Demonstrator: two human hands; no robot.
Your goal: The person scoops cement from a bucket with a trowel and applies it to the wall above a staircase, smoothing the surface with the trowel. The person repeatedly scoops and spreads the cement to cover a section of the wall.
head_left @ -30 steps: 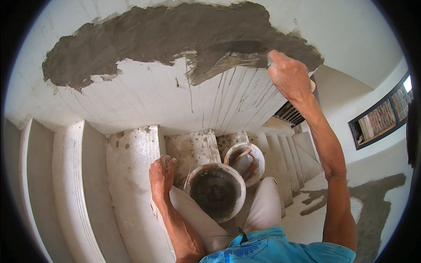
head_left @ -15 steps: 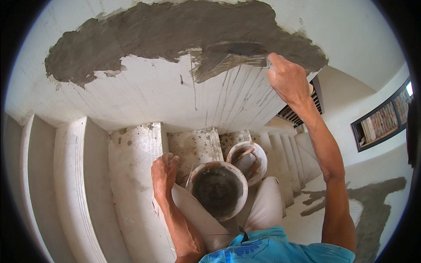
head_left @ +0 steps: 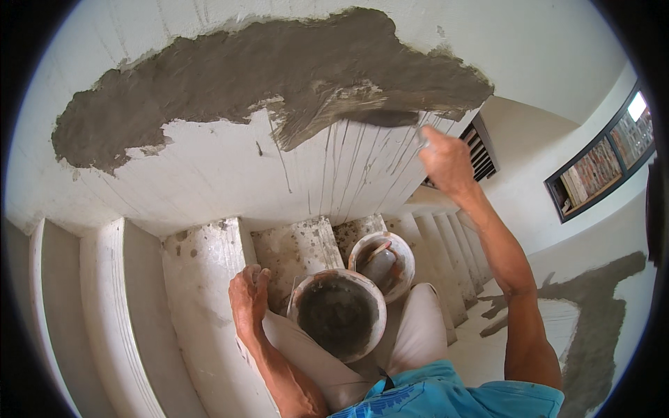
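My right hand [head_left: 449, 164] is closed round the handle of a brush [head_left: 387, 117], whose dark bristles are blurred against the lower right edge of a grey mortar patch [head_left: 209, 76] on the white wall. Streaked brush marks cross the mortar there, and wet drips run down below. By my left knee, my left hand [head_left: 249, 296] is closed in a loose fist; nothing shows in it. Between my legs stands a bucket [head_left: 380, 327] with dark grey wet mix inside. Just beyond it, a smaller bucket [head_left: 410, 272] holds a grey tool with a reddish handle.
White stair steps [head_left: 198, 279] rise to the left and descend to the right, spotted with mortar splashes. A dark-framed window [head_left: 592, 177] is at the right. Another grey mortar patch [head_left: 599, 313] lies on the surface at lower right. A barred opening [head_left: 481, 153] is behind my right hand.
My right hand and the brush have moved down across the mortar to its lower edge. The whole view has shifted slightly. My left hand stays by the knee.
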